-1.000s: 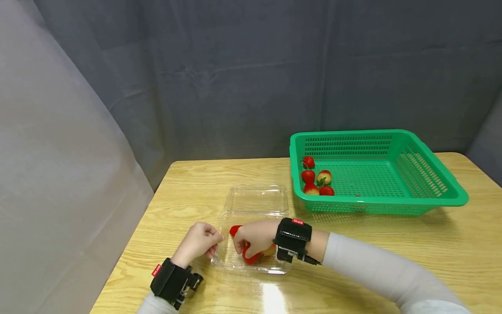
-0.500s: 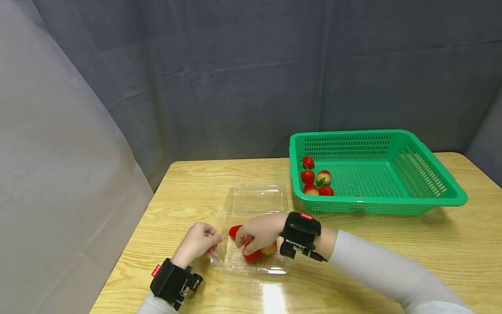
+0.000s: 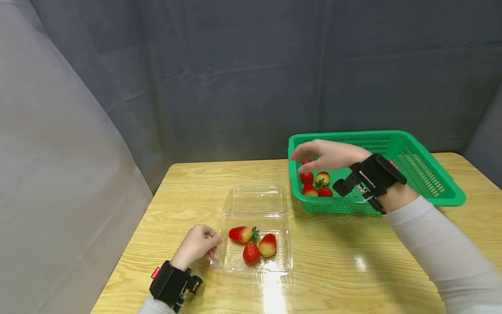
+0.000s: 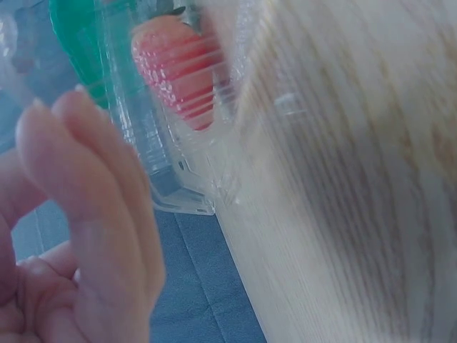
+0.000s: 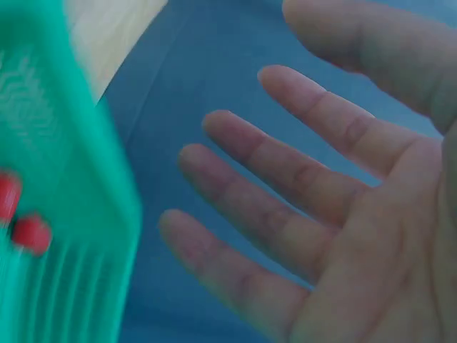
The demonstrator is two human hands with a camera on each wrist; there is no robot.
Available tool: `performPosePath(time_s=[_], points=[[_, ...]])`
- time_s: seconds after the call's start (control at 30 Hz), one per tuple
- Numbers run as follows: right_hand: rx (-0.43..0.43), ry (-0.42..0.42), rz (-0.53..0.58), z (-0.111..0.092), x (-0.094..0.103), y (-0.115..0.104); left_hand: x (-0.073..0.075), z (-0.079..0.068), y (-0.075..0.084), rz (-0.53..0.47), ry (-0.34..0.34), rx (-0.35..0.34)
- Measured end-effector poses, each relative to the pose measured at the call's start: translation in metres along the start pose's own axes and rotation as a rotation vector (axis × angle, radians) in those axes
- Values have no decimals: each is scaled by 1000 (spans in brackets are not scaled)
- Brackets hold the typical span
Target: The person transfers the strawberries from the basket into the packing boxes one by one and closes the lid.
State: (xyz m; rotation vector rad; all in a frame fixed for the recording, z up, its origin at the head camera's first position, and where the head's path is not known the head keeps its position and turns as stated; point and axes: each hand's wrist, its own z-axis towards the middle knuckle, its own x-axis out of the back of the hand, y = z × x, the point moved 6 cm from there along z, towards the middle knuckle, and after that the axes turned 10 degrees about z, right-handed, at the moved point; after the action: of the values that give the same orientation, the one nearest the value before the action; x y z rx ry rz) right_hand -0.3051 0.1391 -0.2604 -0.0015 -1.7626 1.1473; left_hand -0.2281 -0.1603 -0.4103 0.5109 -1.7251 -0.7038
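Note:
A clear plastic clamshell container [image 3: 288,244] lies with its lid folded back, holding three strawberries. One strawberry [image 3: 240,234] lies at the left, a red one [image 3: 251,254] at the front and a paler-based one [image 3: 268,245] at the right. My left hand [image 3: 199,245] pinches the container's left rim between thumb and forefinger; the left wrist view shows its other fingers bent beside the clear wall. Over the left end of a green basket [image 3: 400,200] hovers my right hand [image 3: 331,155], fingers spread and palm bare in the right wrist view. Several strawberries [image 3: 310,190] sit below it.
The basket stands at the back right of the wooden table [image 3: 188,192], its near left corner close to the container's lid [image 3: 256,200]. A dark grey curtain [image 3: 235,87] hangs behind the table, and a pale cloth [image 3: 70,174] slopes down on the left.
My right hand has let go of a strawberry in the container, then moved up and right over the basket, its fingers opening. The left hand stays at the container's rim.

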Motion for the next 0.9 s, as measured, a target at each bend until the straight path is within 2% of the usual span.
performPosePath(time_s=[0.07, 0.17, 0.37, 0.5, 0.7, 0.8, 0.9], points=[[-56, 28, -8, -3, 14, 21, 1, 0, 0, 0, 1, 3], [-138, 48, -4, -3, 23, 53, 2, 0, 0, 0, 5, 4], [-242, 6, -78, 8, 15, 103, 2, -1, -1, -8, 2, -2], [-327, -26, -103, 15, 4, 123, 2, -1, -2, -10, -2, -5], [-424, -91, -56, 22, -12, 143, 2, -1, -2, -9, -8, -15], [-419, -117, -98, 24, -17, 149, 1, -2, -3, -6, -12, -13], [-445, -103, -111, 24, -20, 159, 2, -2, -3, -2, -14, -10]])
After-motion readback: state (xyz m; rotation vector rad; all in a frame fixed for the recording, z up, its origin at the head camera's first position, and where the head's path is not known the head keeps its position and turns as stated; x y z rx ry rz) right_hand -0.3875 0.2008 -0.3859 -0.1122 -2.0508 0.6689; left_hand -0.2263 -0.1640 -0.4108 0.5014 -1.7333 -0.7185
